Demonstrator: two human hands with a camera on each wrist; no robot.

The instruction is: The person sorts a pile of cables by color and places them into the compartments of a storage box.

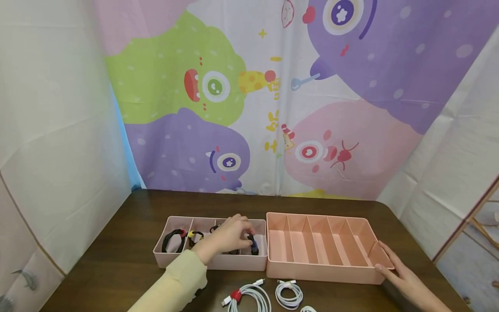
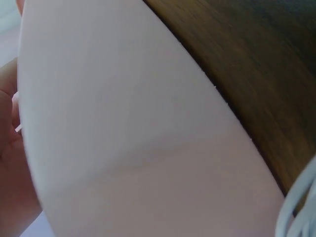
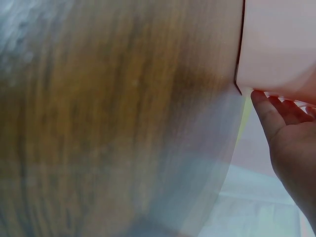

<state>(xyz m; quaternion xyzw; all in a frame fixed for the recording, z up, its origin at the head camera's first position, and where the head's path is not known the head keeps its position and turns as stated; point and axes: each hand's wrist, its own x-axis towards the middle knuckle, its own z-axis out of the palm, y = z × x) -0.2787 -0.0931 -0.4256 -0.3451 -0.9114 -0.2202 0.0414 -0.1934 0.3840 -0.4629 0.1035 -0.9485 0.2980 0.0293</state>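
Note:
My left hand (image 1: pixel 231 235) reaches into the right-end compartment of a pale pink divided box (image 1: pixel 249 263). Its curled fingertips pinch the top of a black cable bundle (image 1: pixel 254 246) with a blue tie. In the left wrist view the box's outer wall (image 2: pixel 123 108) hides most of that hand (image 2: pixel 15 163). My right hand (image 1: pixel 405 277) rests at the right end of a peach divided box (image 1: pixel 323 271), thumb at the front corner, fingers extended along the end wall. The right wrist view shows the right hand's fingertips (image 3: pixel 257 96) touching the box.
More black cables lie in the pale box, one with a red tie (image 1: pixel 173 241), one with a yellow tie (image 1: pixel 196 237). In front are coiled white cables, one with a red strap (image 1: pixel 251 297), another (image 1: pixel 289 295) beside it. A cartoon curtain (image 1: pixel 273 130) hangs behind the table (image 1: pixel 117 242).

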